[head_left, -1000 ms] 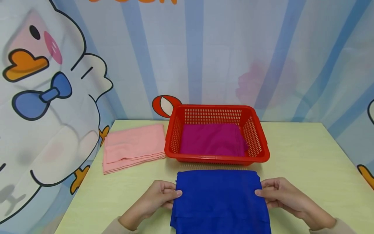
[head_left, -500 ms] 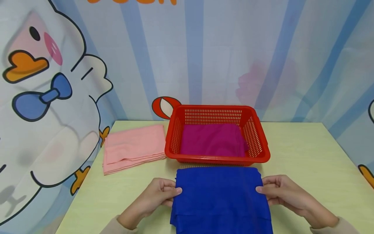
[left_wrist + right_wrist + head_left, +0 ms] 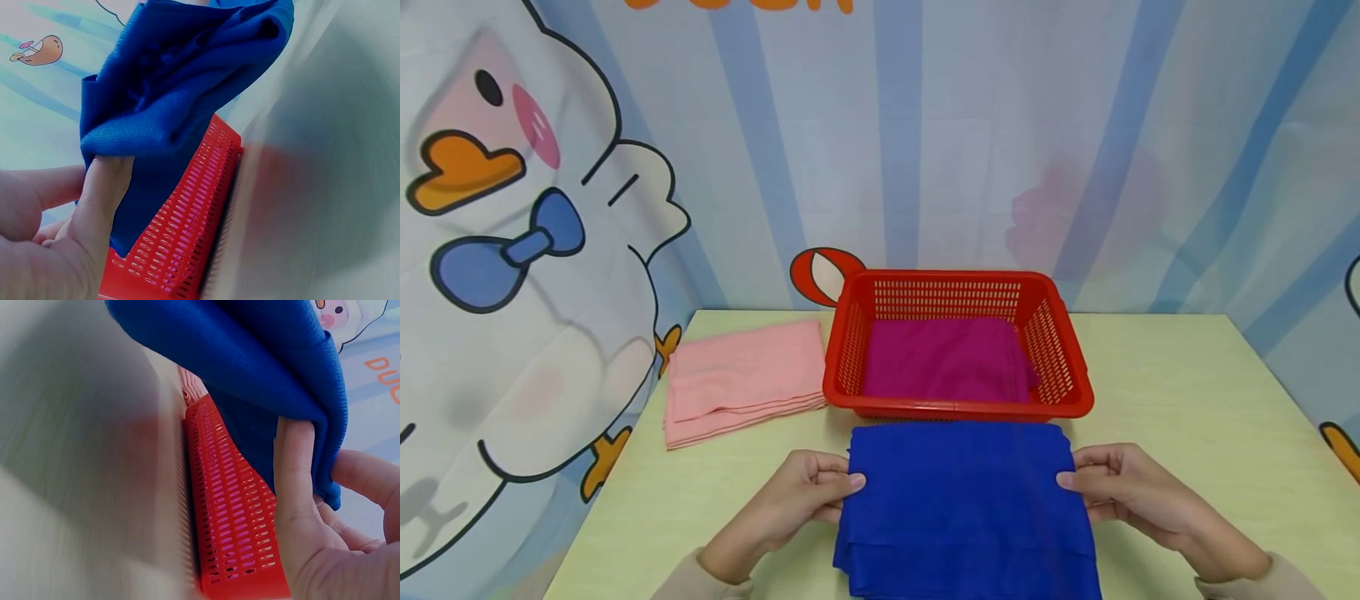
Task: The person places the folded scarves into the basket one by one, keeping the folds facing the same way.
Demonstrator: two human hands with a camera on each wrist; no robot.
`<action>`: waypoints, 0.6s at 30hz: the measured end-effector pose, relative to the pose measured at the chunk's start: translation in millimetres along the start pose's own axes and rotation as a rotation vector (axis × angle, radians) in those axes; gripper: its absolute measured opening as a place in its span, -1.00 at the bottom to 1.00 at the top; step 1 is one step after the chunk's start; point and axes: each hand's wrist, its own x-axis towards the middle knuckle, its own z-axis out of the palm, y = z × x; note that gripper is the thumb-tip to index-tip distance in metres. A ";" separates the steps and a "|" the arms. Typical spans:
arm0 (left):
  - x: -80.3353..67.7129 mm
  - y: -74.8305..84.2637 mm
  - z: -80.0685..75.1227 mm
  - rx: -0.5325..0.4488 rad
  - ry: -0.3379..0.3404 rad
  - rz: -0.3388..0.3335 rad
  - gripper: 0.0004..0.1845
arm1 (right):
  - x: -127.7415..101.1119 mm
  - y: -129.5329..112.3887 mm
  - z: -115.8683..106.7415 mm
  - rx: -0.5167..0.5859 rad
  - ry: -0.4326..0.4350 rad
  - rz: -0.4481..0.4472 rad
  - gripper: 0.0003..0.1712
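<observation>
Both arms reach forward, side by side and well apart. The left hand (image 3: 801, 496) has its thumb on top and its fingers curled under, pinching. The right hand (image 3: 1123, 492) does the same, with its thumb pointing toward the left hand.

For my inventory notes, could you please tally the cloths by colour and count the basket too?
Blue cloth: 1, gripped by left hand and right hand
Pink cloth: 1
Magenta cloth: 1
Red basket: 1
Total: 4

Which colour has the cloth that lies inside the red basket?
Magenta. The cloth in the basket shows best in the head view.
</observation>
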 end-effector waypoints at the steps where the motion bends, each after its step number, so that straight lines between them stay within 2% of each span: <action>1: 0.3 0.6 -0.4 0.000 -0.003 0.000 -0.69 | -0.3 -0.7 -0.1 -0.003 0.004 0.002 -0.75; 18: 1.7 16.1 -1.3 -0.001 0.019 0.014 -0.67 | -1.2 -16.1 -2.1 -0.053 0.020 -0.002 -0.73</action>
